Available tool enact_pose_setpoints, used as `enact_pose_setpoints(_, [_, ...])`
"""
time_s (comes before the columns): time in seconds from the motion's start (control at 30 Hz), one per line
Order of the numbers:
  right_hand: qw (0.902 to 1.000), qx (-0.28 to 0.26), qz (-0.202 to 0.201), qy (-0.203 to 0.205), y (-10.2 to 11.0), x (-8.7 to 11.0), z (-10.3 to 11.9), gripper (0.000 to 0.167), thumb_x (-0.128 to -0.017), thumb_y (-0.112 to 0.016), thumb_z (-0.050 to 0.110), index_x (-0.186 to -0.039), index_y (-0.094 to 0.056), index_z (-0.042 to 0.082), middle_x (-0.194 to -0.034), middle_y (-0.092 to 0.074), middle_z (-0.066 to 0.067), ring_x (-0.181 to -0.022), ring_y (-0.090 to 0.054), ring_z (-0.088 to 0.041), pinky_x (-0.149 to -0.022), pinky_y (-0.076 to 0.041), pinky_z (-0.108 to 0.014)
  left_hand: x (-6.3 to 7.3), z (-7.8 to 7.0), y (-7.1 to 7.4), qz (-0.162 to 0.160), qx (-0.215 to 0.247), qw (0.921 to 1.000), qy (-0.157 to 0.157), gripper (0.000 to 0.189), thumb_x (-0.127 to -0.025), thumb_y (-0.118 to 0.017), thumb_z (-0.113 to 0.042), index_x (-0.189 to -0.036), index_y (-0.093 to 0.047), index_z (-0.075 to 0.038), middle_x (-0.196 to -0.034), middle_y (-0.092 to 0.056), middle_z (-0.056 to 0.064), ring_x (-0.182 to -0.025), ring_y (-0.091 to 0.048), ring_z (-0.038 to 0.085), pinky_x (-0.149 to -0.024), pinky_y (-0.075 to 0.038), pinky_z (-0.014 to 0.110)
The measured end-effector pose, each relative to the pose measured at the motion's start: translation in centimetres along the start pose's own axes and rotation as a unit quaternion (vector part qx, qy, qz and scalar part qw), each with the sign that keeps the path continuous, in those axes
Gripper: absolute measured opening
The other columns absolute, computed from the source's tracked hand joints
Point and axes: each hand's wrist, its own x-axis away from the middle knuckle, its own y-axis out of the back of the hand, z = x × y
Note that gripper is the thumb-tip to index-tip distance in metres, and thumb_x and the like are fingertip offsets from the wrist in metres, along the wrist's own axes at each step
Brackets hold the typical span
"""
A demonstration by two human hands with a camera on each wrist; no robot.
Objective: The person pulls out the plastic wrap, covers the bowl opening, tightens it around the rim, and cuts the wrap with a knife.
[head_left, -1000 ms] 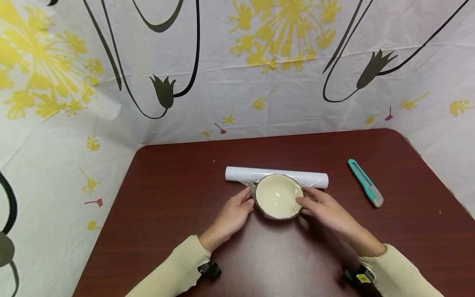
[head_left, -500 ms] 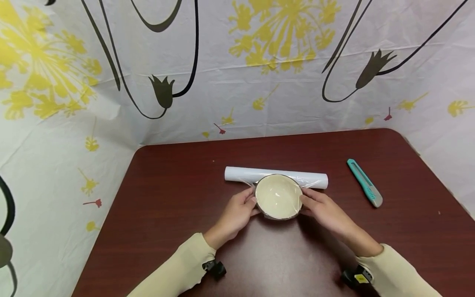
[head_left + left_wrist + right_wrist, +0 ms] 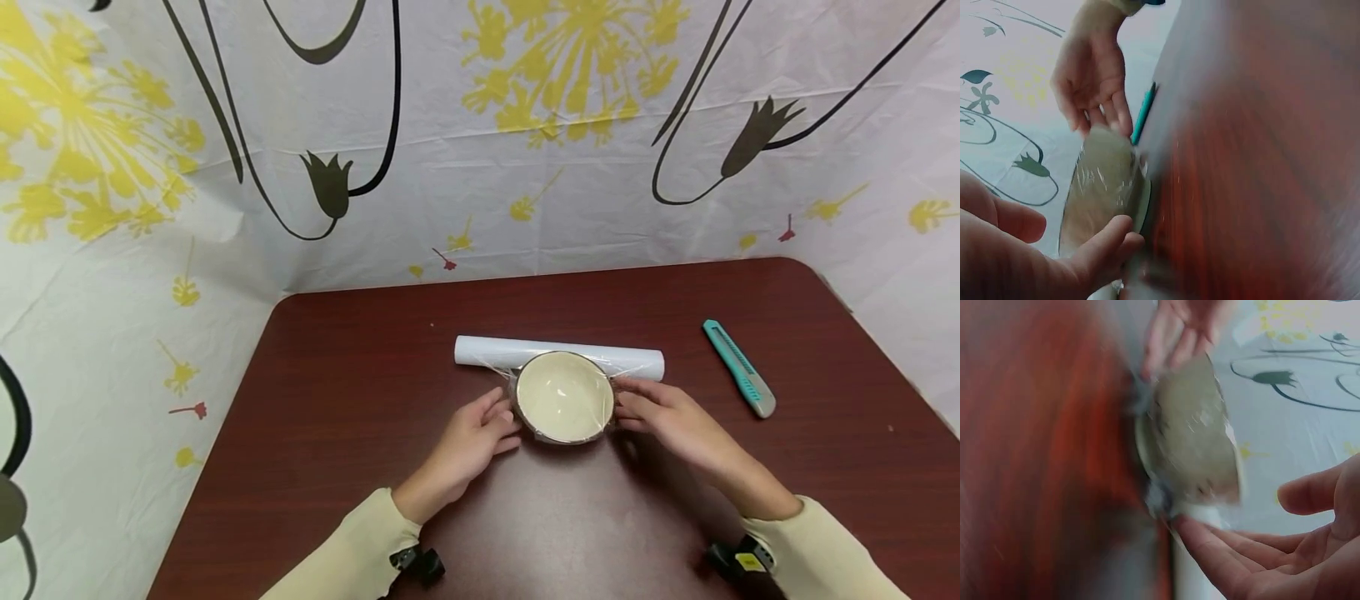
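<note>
A cream bowl (image 3: 565,397) with a dark rim stands on the table, and clear cling film (image 3: 1100,178) stretches over it, shiny and wrinkled on its side in both wrist views. My left hand (image 3: 468,446) is at the bowl's left side, fingers loosely bent, fingertips close to the wall. On the other side my right hand (image 3: 678,425) has its fingertips right at the bowl's edge, thumb raised away from it. Neither hand grips the bowl (image 3: 1191,431). Behind the bowl lies a white roll (image 3: 487,351), and strands of film reach from the bowl's sides toward it.
A teal utility knife (image 3: 738,368) lies to the right on the dark red-brown table (image 3: 360,358). A white patterned sheet (image 3: 420,200) hangs behind the table and along its sides. Each wrist wears a small black camera (image 3: 429,565).
Both hands held the bowl's sides half a second ago; now they have loosened and drawn slightly outward. The right thumb has left the rim. The bowl stays in about the same place.
</note>
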Motion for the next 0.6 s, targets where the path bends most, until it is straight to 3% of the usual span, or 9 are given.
enact_pose_setpoints(0.23, [0.9974,0.054,-0.041,0.024,3.1,-0.4,1.0,0.043,-0.118,-0.045,0.012,-0.149,-0.051,-0.017,-0.126,-0.074,-0.027,-0.104,-0.076,-0.010,-0.088,-0.065,-0.027,2.1,0.1,-0.9,0.018,0.059,0.9979,0.018,0.067,-0.112,-0.047,0.002,-0.165,-0.011,0.021,-0.167,-0.025,0.045,-0.136,-0.057,0.058,-0.109,-0.057,0.054])
enact_pose_setpoints(0.33, [0.9923,0.100,-0.068,0.027,4.4,-1.2,1.4,0.042,-0.117,-0.048,0.015,-0.146,-0.055,-0.014,-0.122,-0.076,-0.023,-0.097,-0.075,-0.008,-0.082,-0.064,-0.025,2.2,0.3,-1.6,0.015,0.084,0.9962,0.013,0.066,-0.113,-0.045,0.003,-0.165,-0.010,0.022,-0.166,-0.026,0.047,-0.137,-0.056,0.058,-0.111,-0.056,0.054])
enact_pose_setpoints(0.43, [0.9782,0.184,-0.094,0.025,5.6,-2.3,1.5,0.037,-0.115,-0.055,0.019,-0.140,-0.064,-0.007,-0.113,-0.079,-0.016,-0.091,-0.074,-0.015,-0.074,-0.061,-0.025,1.9,0.6,-2.2,0.009,0.094,0.9955,0.006,0.064,-0.113,-0.045,0.003,-0.164,-0.013,0.023,-0.162,-0.034,0.046,-0.136,-0.058,0.056,-0.111,-0.056,0.054])
enact_pose_setpoints(0.6, [0.9365,0.334,-0.089,0.063,7.5,-4.1,1.4,0.027,-0.108,-0.068,0.017,-0.127,-0.077,0.002,-0.112,-0.080,-0.013,-0.096,-0.071,-0.030,-0.077,-0.055,-0.040,1.5,1.0,-2.8,0.004,0.100,0.9949,0.000,0.061,-0.112,-0.046,0.005,-0.164,-0.018,0.022,-0.153,-0.050,0.043,-0.128,-0.064,0.055,-0.107,-0.059,0.051])
